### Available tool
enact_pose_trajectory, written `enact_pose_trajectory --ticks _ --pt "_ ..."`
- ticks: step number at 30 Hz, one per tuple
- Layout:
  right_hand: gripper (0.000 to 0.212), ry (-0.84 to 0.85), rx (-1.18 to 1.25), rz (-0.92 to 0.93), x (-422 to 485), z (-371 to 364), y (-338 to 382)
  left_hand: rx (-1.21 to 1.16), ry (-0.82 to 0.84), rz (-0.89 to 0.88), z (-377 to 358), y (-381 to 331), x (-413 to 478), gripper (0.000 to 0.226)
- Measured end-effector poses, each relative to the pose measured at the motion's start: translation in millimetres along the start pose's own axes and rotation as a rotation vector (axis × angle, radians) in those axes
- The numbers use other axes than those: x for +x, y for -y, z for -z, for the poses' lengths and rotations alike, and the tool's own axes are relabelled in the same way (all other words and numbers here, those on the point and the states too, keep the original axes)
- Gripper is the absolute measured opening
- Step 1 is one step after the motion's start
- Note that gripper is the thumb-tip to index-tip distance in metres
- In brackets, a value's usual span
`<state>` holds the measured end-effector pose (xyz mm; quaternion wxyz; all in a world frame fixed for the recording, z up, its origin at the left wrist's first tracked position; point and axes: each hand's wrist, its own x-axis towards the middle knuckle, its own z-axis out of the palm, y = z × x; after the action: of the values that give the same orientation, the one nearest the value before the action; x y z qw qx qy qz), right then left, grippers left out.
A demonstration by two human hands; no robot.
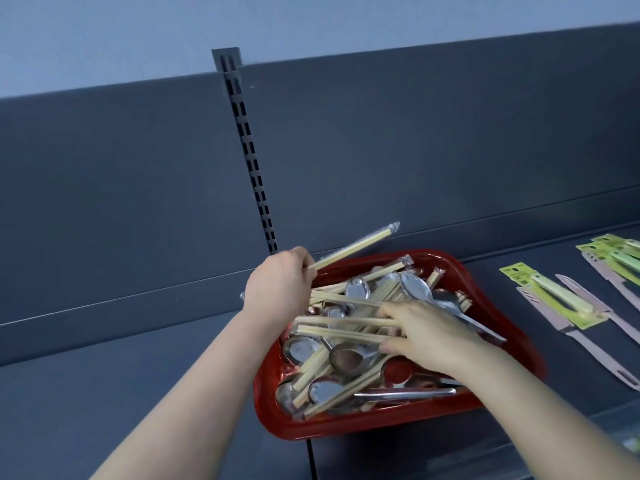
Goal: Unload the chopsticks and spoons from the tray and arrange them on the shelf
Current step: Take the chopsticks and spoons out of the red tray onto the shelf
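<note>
The left hand [277,285] is curled tight round one end of a wrapped pair of chopsticks [360,245], holding it up at a slant above the rear left corner of the red tray [346,427]; the far end points toward the grey back panel [415,150]; the right hand [429,334] reaches into the tray from the right, fingers laid over a few of the chopsticks [339,332] and thumb tucked beneath them, pinching them near their ends; the rest lie jumbled with metal spoons [346,360]; the tray sits on the dark shelf [138,393]; packaged knives [554,299] lie on the shelf further right
</note>
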<state>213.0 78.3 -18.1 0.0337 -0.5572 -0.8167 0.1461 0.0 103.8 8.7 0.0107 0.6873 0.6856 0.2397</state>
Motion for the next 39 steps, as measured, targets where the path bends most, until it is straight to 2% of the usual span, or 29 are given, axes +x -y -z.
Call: enact_pose_trajectory --ticks 3,7,9,11,14,16,18,21,25,29,34,39 --pt "0.011 -0.156 -0.079 -0.091 -1 10 -8 -0.042 0.009 0.019 -2 1 -1 0.009" --pt "0.02 -0.317 -0.068 -0.329 -3 27 -30 -0.045 0.023 0.024 -11 -3 4 0.01" --pt "0.026 -0.317 0.034 -0.384 -5 27 -33 -0.002 0.105 -0.031 -20 -11 4 0.011" --pt "0.033 -0.289 0.128 -0.365 -8 24 -30 0.078 0.199 -0.111 -30 -19 3 0.015" --pt "0.041 -0.209 0.169 -0.309 -11 21 -23 0.353 0.325 -0.189 -40 -24 -1 0.02" --pt "0.047 -0.18 0.18 -0.302 -13 22 -22 0.455 0.311 -0.203 -38 -23 -3 0.02" --pt "0.051 -0.193 0.192 -0.299 -14 25 -22 0.451 0.213 -0.185 -27 -18 -5 0.017" --pt "0.052 -0.237 0.211 -0.243 -9 32 -12 0.378 0.112 -0.085 0 -7 -7 0.011" --pt "0.052 -0.225 0.189 -0.08 5 34 31 0.283 0.125 0.128 37 20 -28 0.008" --pt "0.055 -0.154 0.194 0.076 9 14 96 0.039 0.09 0.352 71 60 -81 0.009" --pt "0.056 -0.059 0.155 0.265 5 -24 192 -0.291 -0.016 0.571 115 129 -159 0.027" --pt "0.059 0.058 0.279 0.361 -15 -76 303 -0.217 -0.151 0.798 156 222 -252 0.046"
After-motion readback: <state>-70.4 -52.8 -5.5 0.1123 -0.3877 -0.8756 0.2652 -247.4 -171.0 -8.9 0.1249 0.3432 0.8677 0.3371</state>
